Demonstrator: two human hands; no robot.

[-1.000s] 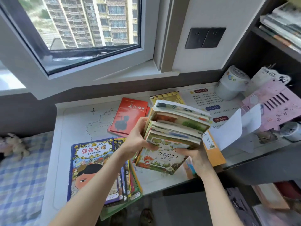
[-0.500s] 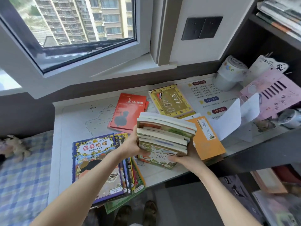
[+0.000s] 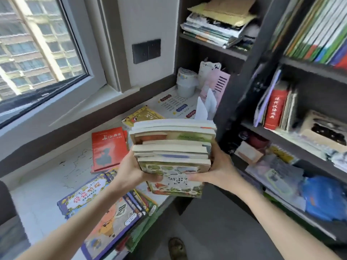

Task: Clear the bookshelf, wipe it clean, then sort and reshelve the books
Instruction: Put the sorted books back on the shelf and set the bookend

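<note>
I hold a thick stack of picture books (image 3: 171, 147) in the air in front of the dark bookshelf (image 3: 242, 76). My left hand (image 3: 131, 170) grips the stack's left side, thumb on the bottom cover. My right hand (image 3: 218, 167) grips its right side, thumb on the same cover. The page edges face me. Below on the white desk (image 3: 47, 184) lie a red book (image 3: 108, 147), a yellow book (image 3: 142, 115) and a fanned pile of cartoon books (image 3: 105, 211).
The shelf compartments on the right hold upright books (image 3: 319, 29), a red dictionary (image 3: 276, 107), a blue bag (image 3: 323, 199) and loose papers. A paper stack (image 3: 217, 25) fills the upper left compartment. A white cup (image 3: 185, 81) and pink holder (image 3: 219, 83) stand at the desk's back.
Both hands lifted the stack off the desk and carried it up and right toward the shelf. My view turned right, bringing the shelf compartments into sight.
</note>
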